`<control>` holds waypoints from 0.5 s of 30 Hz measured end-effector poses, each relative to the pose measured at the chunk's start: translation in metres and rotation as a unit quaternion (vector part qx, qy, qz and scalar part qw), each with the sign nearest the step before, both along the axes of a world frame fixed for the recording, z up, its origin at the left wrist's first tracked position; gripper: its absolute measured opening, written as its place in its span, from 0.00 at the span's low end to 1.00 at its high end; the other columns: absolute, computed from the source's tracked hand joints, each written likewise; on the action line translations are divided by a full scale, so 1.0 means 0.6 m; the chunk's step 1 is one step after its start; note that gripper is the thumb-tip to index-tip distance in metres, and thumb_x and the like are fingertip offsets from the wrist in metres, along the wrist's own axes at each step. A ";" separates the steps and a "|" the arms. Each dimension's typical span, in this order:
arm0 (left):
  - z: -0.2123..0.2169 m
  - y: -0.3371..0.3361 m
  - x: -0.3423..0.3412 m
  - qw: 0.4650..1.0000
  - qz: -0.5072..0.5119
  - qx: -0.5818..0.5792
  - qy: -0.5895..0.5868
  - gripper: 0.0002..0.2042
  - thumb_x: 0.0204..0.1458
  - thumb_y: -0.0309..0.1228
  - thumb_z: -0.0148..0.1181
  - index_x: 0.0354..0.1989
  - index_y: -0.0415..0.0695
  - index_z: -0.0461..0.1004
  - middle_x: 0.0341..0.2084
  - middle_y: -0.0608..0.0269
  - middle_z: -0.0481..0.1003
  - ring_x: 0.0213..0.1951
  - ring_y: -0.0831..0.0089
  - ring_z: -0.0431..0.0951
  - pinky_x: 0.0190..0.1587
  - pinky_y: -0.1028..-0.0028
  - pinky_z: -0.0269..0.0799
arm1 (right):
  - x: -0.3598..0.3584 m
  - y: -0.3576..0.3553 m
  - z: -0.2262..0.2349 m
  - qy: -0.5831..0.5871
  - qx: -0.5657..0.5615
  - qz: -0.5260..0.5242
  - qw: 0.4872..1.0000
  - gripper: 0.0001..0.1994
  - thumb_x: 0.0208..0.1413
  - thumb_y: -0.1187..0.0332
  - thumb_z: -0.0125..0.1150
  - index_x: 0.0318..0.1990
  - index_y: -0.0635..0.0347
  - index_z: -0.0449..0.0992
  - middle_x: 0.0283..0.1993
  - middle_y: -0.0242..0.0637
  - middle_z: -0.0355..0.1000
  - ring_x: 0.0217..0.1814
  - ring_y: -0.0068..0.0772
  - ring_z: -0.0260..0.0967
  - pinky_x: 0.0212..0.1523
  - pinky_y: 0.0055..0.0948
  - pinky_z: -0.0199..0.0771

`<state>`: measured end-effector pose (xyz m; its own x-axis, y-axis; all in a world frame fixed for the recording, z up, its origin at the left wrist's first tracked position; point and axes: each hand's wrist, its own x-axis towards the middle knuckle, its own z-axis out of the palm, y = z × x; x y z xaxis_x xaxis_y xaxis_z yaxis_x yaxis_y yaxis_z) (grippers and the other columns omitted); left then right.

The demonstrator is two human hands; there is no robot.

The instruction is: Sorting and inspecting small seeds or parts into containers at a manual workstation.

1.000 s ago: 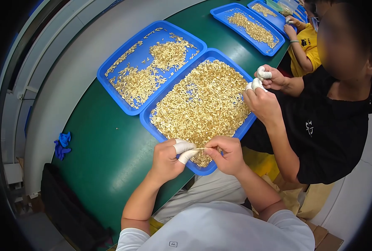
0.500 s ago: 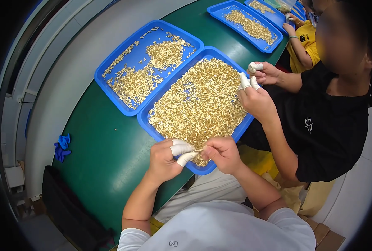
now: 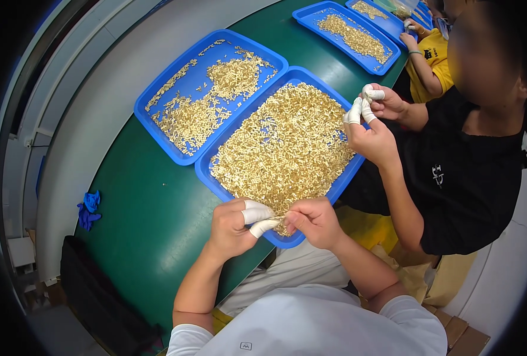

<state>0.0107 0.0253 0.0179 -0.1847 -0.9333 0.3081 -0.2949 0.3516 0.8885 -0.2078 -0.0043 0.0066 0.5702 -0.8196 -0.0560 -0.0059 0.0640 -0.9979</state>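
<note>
Both hands, left hand (image 3: 231, 228) and right hand (image 3: 314, 221), pinched tiny brass-coloured metal parts (image 3: 280, 221) between pressed fingers (image 3: 257, 213) at the blue plastic tray's (image 3: 216, 181) six-o'clock edge.

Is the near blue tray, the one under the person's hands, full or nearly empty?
Full: small gold parts cover almost the whole floor of the near tray; the far tray shows much bare blue.

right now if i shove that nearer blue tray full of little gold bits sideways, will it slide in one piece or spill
The nearer blue tray looks rigid with a raised rim, so it would likely slide as one piece on the smooth green table. The small gold pieces lie loose and heaped, so a jerk would probably shift them toward one wall. Filled like this, it is probably heavy.
</note>
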 end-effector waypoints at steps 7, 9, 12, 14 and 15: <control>0.002 0.000 -0.002 0.998 0.039 -0.046 0.023 0.07 0.43 0.19 0.73 0.32 0.37 0.83 0.28 0.55 0.82 0.29 0.67 0.82 0.32 0.73 0.77 | -0.002 0.001 0.001 -0.032 0.049 -0.051 0.997 0.08 0.64 0.73 0.57 0.34 0.69 0.77 0.28 0.35 0.77 0.31 0.19 0.74 0.33 0.20 0.75; 0.002 -0.001 -0.002 0.999 0.034 -0.022 0.031 0.07 0.43 0.20 0.73 0.32 0.37 0.83 0.28 0.56 0.82 0.29 0.67 0.82 0.32 0.73 0.77 | -0.002 0.000 -0.002 -0.048 0.061 -0.044 0.996 0.08 0.64 0.73 0.58 0.33 0.69 0.77 0.28 0.35 0.77 0.31 0.19 0.74 0.33 0.20 0.75; 0.000 0.003 0.002 1.000 -0.011 0.001 -0.018 0.07 0.43 0.21 0.73 0.32 0.38 0.83 0.28 0.56 0.82 0.29 0.66 0.82 0.31 0.74 0.77 | -0.001 0.003 -0.002 -0.030 0.049 0.006 0.998 0.09 0.63 0.74 0.57 0.32 0.68 0.78 0.27 0.33 0.77 0.30 0.16 0.73 0.31 0.19 0.74; -0.007 0.004 0.002 1.000 -0.014 0.005 -0.017 0.08 0.44 0.22 0.73 0.33 0.38 0.83 0.28 0.56 0.82 0.29 0.67 0.82 0.32 0.74 0.76 | 0.000 0.003 -0.004 -0.025 0.040 0.001 0.999 0.09 0.63 0.73 0.57 0.32 0.68 0.78 0.27 0.33 0.77 0.30 0.16 0.73 0.31 0.19 0.74; -0.006 0.002 0.000 1.000 -0.014 0.006 -0.017 0.08 0.44 0.22 0.73 0.33 0.38 0.83 0.28 0.56 0.82 0.29 0.67 0.82 0.32 0.74 0.76 | 0.000 0.003 -0.005 -0.020 0.032 -0.004 0.999 0.09 0.63 0.73 0.57 0.31 0.68 0.78 0.27 0.33 0.77 0.29 0.16 0.73 0.31 0.19 0.74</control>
